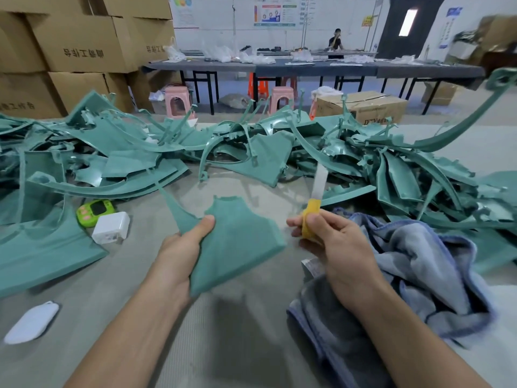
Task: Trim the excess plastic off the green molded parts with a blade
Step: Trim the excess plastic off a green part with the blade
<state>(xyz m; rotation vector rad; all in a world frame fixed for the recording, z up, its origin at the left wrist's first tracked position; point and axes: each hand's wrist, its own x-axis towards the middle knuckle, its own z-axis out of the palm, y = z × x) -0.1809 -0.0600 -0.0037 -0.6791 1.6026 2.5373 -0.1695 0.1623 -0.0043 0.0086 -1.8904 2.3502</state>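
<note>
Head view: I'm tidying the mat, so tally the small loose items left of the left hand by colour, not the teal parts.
White: 2, charger block and flat pouch.
Lime green: 1, timer.
Total: 3.

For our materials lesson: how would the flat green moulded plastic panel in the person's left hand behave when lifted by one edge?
Probably stiff: the flat green moulded plastic panel juts from the left hand without drooping. Likely light, since one hand's grip at its side carries it. Its notched top edge might snag.
</note>
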